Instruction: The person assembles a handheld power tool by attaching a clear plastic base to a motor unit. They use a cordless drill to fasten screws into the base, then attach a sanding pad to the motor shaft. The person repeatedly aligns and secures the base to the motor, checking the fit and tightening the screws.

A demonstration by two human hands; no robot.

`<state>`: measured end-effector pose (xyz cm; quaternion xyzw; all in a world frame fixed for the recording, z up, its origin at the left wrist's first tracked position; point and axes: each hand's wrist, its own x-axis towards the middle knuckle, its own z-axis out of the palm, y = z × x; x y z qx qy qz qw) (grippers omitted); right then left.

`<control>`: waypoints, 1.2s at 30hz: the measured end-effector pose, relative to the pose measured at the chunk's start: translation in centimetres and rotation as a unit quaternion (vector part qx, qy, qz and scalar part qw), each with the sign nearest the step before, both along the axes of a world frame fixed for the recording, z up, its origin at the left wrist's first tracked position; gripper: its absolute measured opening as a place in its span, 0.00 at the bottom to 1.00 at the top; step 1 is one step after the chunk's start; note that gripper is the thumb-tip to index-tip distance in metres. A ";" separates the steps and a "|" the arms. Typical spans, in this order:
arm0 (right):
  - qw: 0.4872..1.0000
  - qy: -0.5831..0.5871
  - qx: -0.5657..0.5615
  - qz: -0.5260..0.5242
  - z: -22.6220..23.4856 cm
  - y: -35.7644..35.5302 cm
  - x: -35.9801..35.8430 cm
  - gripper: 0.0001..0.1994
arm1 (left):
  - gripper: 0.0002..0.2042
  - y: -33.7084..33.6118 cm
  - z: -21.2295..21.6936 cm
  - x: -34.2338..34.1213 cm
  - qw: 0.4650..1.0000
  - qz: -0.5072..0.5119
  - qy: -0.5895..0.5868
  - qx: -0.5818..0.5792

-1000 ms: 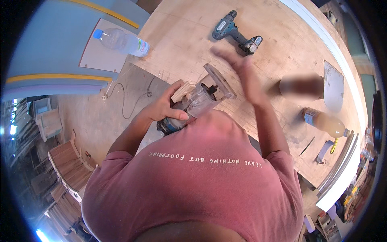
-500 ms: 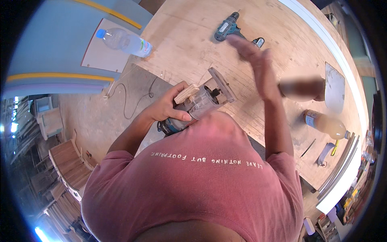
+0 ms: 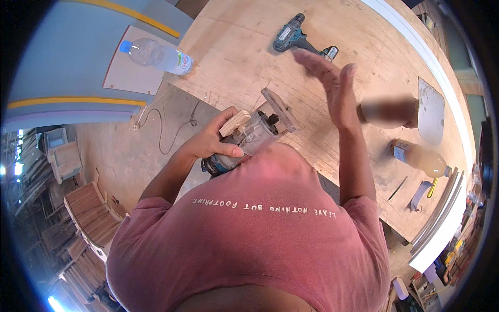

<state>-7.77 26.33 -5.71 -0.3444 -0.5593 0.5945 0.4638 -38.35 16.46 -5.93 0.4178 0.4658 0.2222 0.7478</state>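
My left hand (image 3: pixel 215 139) is wrapped round a trim router (image 3: pixel 252 136), a teal and black power tool with a clear plastic base. The router is tilted close against my shirt, its flat square base plate (image 3: pixel 280 110) facing away from me. A small light wood block (image 3: pixel 235 123) sits against the router by my fingers. My right hand (image 3: pixel 335 91) is raised over the workbench, fingers stretched out and holding nothing. Beyond its fingertips a teal cordless drill (image 3: pixel 295 39) lies on its side on the bench.
The plywood workbench (image 3: pixel 234 47) carries a clear water bottle (image 3: pixel 158 56) lying at the left edge. On the right are a blurred brown shape (image 3: pixel 389 111), a grey metal plate (image 3: pixel 431 112), a bottle of tan liquid (image 3: pixel 420 157) and a yellow-handled tool (image 3: pixel 432 188). A cable (image 3: pixel 163 132) trails across the floor.
The router in my left hand has shifted slightly left and tilted a little. My right hand, smeared by motion before, shows more sharply at nearly the same place.
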 end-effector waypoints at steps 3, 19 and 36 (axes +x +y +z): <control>0.999 -0.021 0.009 -0.045 0.5 0.5 1.1 0.49 | 0.37 -0.2 -0.1 0.3 0.998 0.019 -0.013 0.056; 0.993 -0.098 -0.014 0.064 -0.5 -3.2 -3.4 0.34 | 0.53 -0.2 -1.7 -0.3 0.999 0.028 -0.012 0.039; 0.991 -0.098 -0.048 0.083 0.2 -2.0 -4.3 0.31 | 0.62 -0.3 -3.4 -1.3 0.998 0.063 -0.009 0.007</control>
